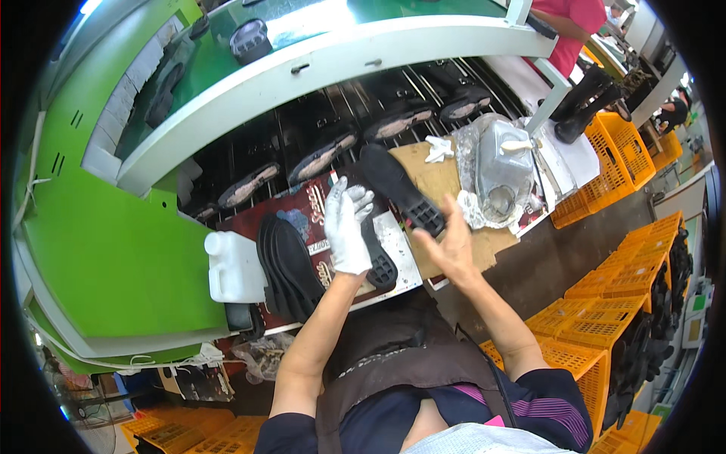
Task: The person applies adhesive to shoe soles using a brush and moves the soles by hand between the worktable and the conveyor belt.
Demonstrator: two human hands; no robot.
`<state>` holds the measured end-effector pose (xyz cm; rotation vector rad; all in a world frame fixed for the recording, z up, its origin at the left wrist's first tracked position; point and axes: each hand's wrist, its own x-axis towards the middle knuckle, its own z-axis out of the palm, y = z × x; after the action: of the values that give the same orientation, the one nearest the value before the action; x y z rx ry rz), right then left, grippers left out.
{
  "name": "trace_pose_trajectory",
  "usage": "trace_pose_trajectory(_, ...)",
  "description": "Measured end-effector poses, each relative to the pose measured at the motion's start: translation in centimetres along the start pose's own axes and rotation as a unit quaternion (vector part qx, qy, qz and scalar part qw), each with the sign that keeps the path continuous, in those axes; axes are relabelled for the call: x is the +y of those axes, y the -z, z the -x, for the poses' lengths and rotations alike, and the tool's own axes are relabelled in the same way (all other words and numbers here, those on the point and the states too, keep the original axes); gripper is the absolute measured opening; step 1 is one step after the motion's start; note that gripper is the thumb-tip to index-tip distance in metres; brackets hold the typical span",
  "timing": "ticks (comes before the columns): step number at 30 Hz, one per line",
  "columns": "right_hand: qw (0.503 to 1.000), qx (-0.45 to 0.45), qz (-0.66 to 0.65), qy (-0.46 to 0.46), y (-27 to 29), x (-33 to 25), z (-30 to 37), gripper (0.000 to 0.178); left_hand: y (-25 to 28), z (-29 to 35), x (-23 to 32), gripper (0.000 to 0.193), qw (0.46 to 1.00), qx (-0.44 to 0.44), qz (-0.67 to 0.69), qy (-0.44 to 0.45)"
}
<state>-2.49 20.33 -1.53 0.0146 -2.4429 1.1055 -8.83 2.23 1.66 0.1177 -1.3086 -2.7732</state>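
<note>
Head view: black sole (pixel 399 186) slanted, heel lower-right.
Left hand (pixel 348 231), right hand (pixel 455 248) half-open, holds can't be told; cardboard (pixel 484 246), crates (pixel 589 203) seen.

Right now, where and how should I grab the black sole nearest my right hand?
I'd take the black sole by its heel end, coming from the near right with your right hand, thumb and fingers on opposite side edges. That gridded end points toward your open hand, while the long, slim sole slants away to the upper left.
</note>
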Motion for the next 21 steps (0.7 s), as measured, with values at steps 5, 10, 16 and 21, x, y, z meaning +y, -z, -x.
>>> trace_pose_trajectory(5,0.981,-0.062,0.013,0.182,3.7,-2.2,-6.6,0.084,1.6,0.8,1.7,0.040,0.996,-0.002,-0.085,-0.009)
trace_pose_trajectory(10,0.951,0.129,0.033,0.278,8.4,-6.3,-28.4,0.062,2.2,4.5,3.3,0.038,0.995,-0.001,-0.100,0.003)
trace_pose_trajectory(16,0.981,0.035,0.185,0.045,7.3,1.2,-49.7,0.108,4.1,6.5,3.8,0.039,0.988,-0.025,-0.155,0.016)
trace_pose_trajectory(21,0.971,0.014,0.121,0.205,4.5,-2.5,-49.8,0.079,5.4,7.7,7.0,0.041,0.986,0.062,-0.158,0.006)
